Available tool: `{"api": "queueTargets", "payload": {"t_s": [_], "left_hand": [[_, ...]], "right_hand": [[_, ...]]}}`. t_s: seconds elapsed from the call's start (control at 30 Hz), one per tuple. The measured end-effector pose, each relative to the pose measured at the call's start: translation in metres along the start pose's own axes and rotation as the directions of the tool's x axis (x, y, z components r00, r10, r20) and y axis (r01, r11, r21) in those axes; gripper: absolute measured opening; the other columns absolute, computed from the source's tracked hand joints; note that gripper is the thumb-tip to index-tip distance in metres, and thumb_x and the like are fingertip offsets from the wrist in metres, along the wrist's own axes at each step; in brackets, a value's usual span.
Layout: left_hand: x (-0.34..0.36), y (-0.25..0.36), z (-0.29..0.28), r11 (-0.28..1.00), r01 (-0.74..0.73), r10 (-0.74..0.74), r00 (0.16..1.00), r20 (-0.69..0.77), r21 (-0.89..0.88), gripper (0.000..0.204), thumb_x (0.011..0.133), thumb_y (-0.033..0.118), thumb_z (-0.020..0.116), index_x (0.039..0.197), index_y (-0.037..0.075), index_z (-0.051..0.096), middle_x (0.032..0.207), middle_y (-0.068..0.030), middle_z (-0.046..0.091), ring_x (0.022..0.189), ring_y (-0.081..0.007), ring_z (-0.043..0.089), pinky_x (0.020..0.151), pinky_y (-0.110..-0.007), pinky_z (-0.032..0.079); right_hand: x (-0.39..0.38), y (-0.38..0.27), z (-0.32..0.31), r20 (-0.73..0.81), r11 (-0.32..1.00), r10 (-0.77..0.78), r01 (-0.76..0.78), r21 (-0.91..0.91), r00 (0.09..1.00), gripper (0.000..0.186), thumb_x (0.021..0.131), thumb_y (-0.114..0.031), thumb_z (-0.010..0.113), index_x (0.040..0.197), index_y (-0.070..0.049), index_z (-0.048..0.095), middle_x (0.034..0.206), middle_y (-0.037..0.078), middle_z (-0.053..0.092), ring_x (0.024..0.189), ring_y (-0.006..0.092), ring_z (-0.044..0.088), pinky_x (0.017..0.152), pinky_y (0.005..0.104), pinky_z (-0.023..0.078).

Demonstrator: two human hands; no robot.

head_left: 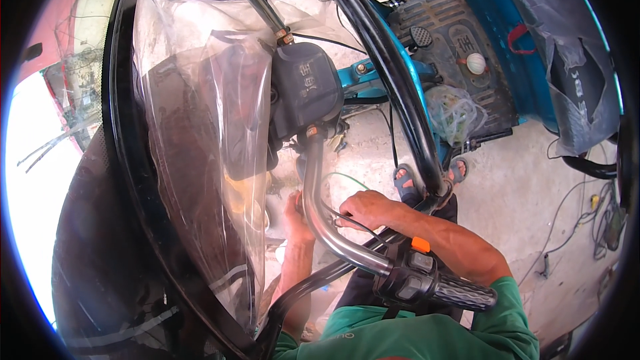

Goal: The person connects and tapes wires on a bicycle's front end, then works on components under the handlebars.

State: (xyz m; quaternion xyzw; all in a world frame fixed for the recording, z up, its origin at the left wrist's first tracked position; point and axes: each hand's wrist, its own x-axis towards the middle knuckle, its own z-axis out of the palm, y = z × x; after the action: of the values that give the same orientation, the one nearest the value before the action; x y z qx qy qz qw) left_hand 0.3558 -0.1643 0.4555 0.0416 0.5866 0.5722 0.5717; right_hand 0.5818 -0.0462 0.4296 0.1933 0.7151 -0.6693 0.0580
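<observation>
My right hand [368, 211] is closed, knuckles up, just right of the bent chrome handlebar [316, 190]. A small end shows at its fingertips, too little to name. On the handlebar's other side is my left hand [295, 219], pointing up beside the tube, its fingers largely hidden. A thin black cable [357, 223] passes close by my right hand, and a thin green wire [347, 179] curves above it. Nearer to me, the handlebar ends in a black ribbed grip [467, 292] with a switch housing [413, 279] and an orange button [421, 245].
A black head cover [307, 83] joins the handlebars. Clear plastic sheeting [200, 60] hangs left inside a black frame [120, 127]. Right of a curved black tube [383, 60] lies a footboard [453, 33] holding a plastic bag [455, 113]. Loose cables [603, 217] lie on the ground.
</observation>
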Motion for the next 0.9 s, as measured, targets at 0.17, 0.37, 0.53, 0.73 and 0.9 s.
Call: {"api": "queueTargets", "payload": {"t_s": [0.17, 0.37, 0.53, 0.73, 0.9], "left_hand": [[0.000, 0.008, 0.021, 0.984, 0.085, -0.089, 0.996, -0.016, -0.159, 0.026, 0.100, 0.021, 0.052, 0.116, 0.002, 0.059, 0.100, -0.0089, 0.068, 0.092, -0.0188, 0.065, 0.080, -0.032, 0.054], [-0.002, 0.016, 0.035, 0.966, 0.159, -0.154, 0.987, 0.040, -0.206, 0.026, 0.102, 0.027, 0.047, 0.107, 0.007, 0.063, 0.098, -0.0081, 0.067, 0.091, -0.0205, 0.065, 0.079, -0.032, 0.054], [-0.003, 0.019, 0.053, 0.978, 0.126, -0.141, 0.987, -0.077, -0.168, 0.018, 0.100, 0.024, 0.053, 0.101, 0.010, 0.064, 0.079, 0.0018, 0.061, 0.064, -0.0111, 0.057, 0.059, -0.025, 0.047], [0.006, 0.011, 0.046, 0.987, 0.083, -0.117, 0.960, -0.255, -0.140, 0.016, 0.098, 0.025, 0.055, 0.089, 0.014, 0.063, 0.069, 0.0068, 0.054, 0.044, -0.0068, 0.029, 0.045, -0.021, 0.027], [0.004, 0.014, 0.054, 0.984, 0.136, -0.162, 0.954, -0.253, -0.118, 0.017, 0.096, 0.028, 0.058, 0.083, 0.017, 0.062, 0.062, 0.0078, 0.045, 0.046, -0.0073, 0.029, 0.048, -0.024, 0.026]], "right_hand": [[-0.001, -0.002, -0.007, 0.047, 0.997, -0.016, 0.013, 0.076, 0.999, 0.037, 0.088, -0.041, 0.063, 0.091, -0.006, 0.073, 0.089, 0.020, 0.071, 0.087, 0.0397, 0.068, 0.077, 0.0478, 0.052], [0.001, 0.002, -0.006, 0.052, 0.984, -0.056, 0.047, 0.173, 0.997, 0.037, 0.092, -0.037, 0.056, 0.090, -0.003, 0.072, 0.089, 0.023, 0.070, 0.086, 0.0409, 0.067, 0.078, 0.0479, 0.051], [0.013, 0.019, 0.008, 0.073, 0.920, -0.058, 0.025, 0.391, 0.996, 0.038, 0.094, -0.033, 0.052, 0.086, 0.000, 0.069, 0.077, 0.018, 0.068, 0.074, 0.0319, 0.065, 0.071, 0.0436, 0.049], [0.011, 0.013, 0.003, 0.109, 0.879, -0.007, -0.046, 0.474, 0.994, 0.042, 0.096, -0.036, 0.052, 0.082, 0.000, 0.068, 0.067, 0.006, 0.062, 0.064, 0.0174, 0.056, 0.063, 0.0356, 0.044], [0.011, 0.009, -0.006, 0.206, 0.924, 0.061, -0.134, 0.358, 0.977, 0.042, 0.100, -0.036, 0.049, 0.102, 0.000, 0.072, 0.089, 0.012, 0.073, 0.081, 0.0190, 0.065, 0.078, 0.0357, 0.050]]}}
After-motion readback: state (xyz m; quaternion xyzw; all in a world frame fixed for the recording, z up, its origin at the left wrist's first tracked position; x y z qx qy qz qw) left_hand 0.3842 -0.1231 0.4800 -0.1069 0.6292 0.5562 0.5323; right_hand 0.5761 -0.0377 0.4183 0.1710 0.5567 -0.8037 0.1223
